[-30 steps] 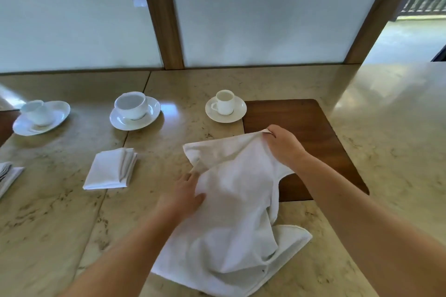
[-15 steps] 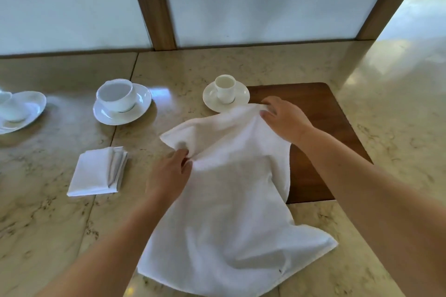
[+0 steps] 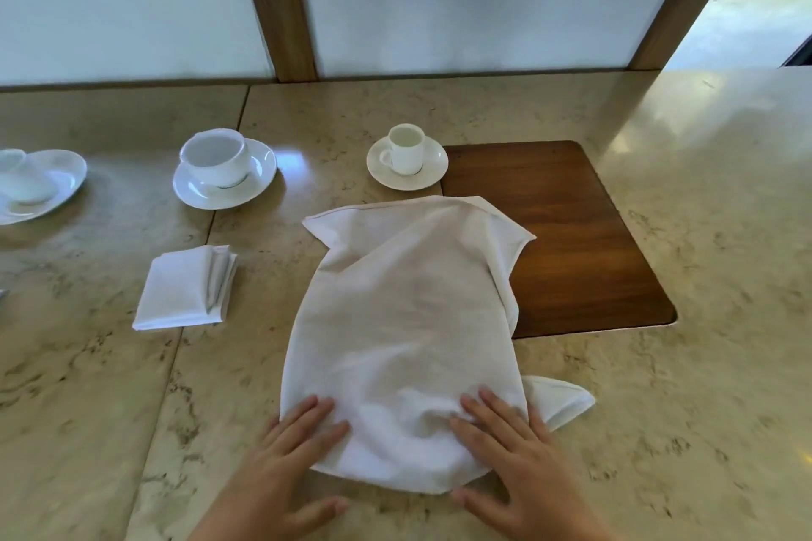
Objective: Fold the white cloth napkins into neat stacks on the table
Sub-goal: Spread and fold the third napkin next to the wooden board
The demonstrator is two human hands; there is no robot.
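Observation:
A large white cloth napkin [image 3: 408, 321] lies spread and rumpled on the marble table [image 3: 703, 233], its far right corner over a wooden inlay [image 3: 571, 233]. My left hand [image 3: 290, 466] rests flat on the napkin's near left edge, fingers spread. On the near right edge lies my right hand [image 3: 509, 461], also flat with fingers apart. Neither hand pinches the cloth. One corner of the napkin [image 3: 562, 402] sticks out to the right of my right hand. A folded white napkin [image 3: 186, 288] sits to the left.
A small cup on a saucer [image 3: 406, 156] stands just beyond the napkin's far edge. A wider cup and saucer [image 3: 222, 171] is at the left, another saucer with a cup [image 3: 35, 184] at the far left edge. Frosted panels with wooden posts [image 3: 277, 0] back the table.
Both hands have let go of the napkin's far corners and drawn back to its near edge, where they lie flat. The napkin now lies spread out lengthwise.

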